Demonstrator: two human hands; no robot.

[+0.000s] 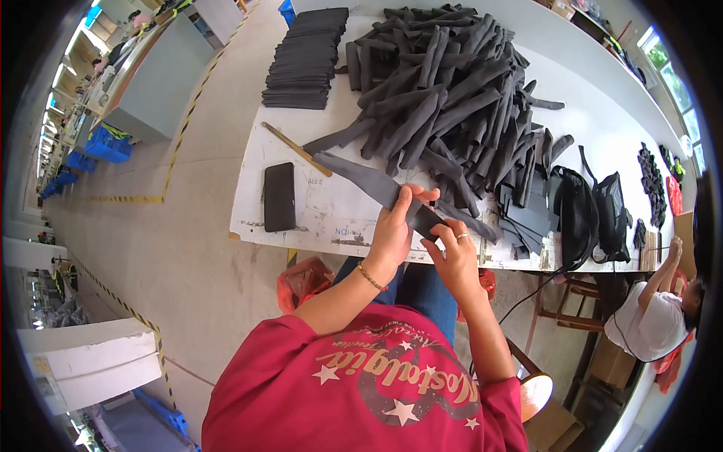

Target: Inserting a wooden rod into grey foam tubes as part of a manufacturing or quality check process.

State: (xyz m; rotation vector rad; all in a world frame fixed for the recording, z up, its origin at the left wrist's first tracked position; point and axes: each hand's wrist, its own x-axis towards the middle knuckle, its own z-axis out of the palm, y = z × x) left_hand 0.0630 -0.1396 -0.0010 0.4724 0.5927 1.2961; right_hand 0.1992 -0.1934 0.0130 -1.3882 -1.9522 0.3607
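Observation:
A dark grey fabric strip (361, 177) is held over the table's near edge, its free end pointing to the far left. My left hand (395, 226) grips it with thumb and fingers. At the strip's near right end, my right hand (456, 253) pinches a darker, flat black part (425, 219). Whether that part is separate or belongs to the strip, I cannot tell. Just beyond my hands lies a big loose heap of similar dark grey strips (452, 90). A neat stack of flattened strips (305, 60) lies at the far left of the table.
A black phone (279, 197) and a thin wooden stick (296, 148) lie on the white table (331, 232), left of my hands. Right of them are flat grey pieces (529, 218) and black bags (576, 215). Another person (655, 313) sits at the right; a red plastic bag (303, 283) is below.

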